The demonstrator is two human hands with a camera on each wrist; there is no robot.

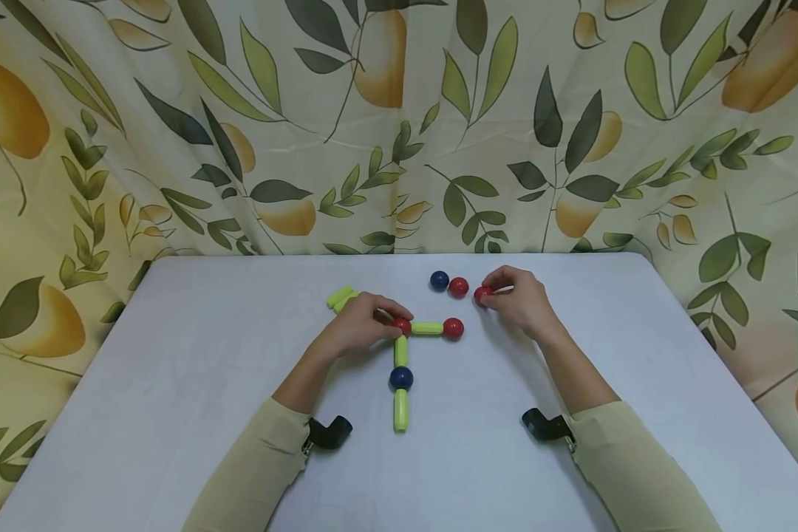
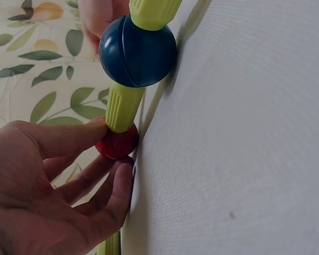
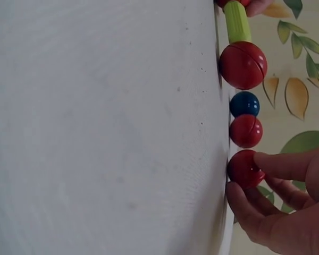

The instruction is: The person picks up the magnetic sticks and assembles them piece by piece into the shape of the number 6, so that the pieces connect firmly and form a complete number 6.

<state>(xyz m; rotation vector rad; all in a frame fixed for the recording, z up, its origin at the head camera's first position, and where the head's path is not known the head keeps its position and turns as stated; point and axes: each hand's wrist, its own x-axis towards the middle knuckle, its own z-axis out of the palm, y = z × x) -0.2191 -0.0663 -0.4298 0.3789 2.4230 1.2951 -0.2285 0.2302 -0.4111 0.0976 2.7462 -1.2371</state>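
Observation:
On the white table, yellow-green rods and balls are joined in a corner shape. My left hand point(image 1: 362, 323) pinches the red ball point(image 2: 118, 143) at the corner between thumb and fingers. From that ball one rod point(image 1: 428, 329) runs right to another red ball point(image 1: 453, 329). A second rod point(image 1: 401, 352) comes toward me to a blue ball point(image 1: 401, 378), followed by a further rod point(image 1: 400, 411). Farther right, my right hand point(image 1: 517, 301) grips a separate red ball point(image 3: 245, 169) with thumb and fingertips, at the table surface.
Next to the right hand, a loose blue ball point(image 1: 440, 281) and a loose red ball point(image 1: 459, 287) sit side by side near the table's far edge. Loose yellow-green rods point(image 1: 340, 297) lie behind the left hand. A patterned curtain point(image 1: 399, 148) hangs behind the table point(image 1: 173, 369).

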